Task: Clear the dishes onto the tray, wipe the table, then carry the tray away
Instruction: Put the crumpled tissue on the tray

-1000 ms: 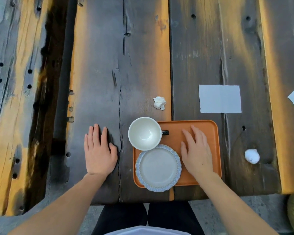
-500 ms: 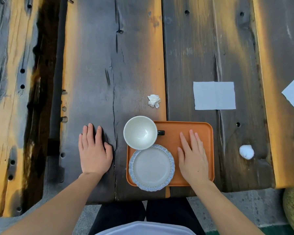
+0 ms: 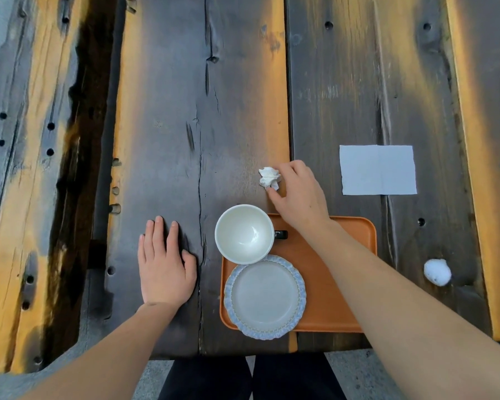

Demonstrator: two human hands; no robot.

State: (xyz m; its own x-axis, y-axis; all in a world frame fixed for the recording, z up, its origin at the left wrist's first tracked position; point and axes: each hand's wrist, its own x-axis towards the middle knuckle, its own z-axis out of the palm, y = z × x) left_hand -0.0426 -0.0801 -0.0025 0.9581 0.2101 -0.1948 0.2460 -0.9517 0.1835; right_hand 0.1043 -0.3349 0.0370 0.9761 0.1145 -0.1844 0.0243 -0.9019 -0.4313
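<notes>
The tray [image 3: 344, 284] sits on the table [image 3: 214, 111] at its near edge. On the tray's left part, the cup [image 3: 244, 233] stands at the far corner, overhanging the rim, and the plate [image 3: 264, 296] lies just nearer, touching the cup and overhanging the near rim. Just beyond the tray's far left corner lies a crumpled napkin [image 3: 269, 176]. Beyond its far right corner lies a flat napkin [image 3: 377, 170]. A 2nd crumpled wad [image 3: 437, 271] lies right of the tray, apart from it.
</notes>
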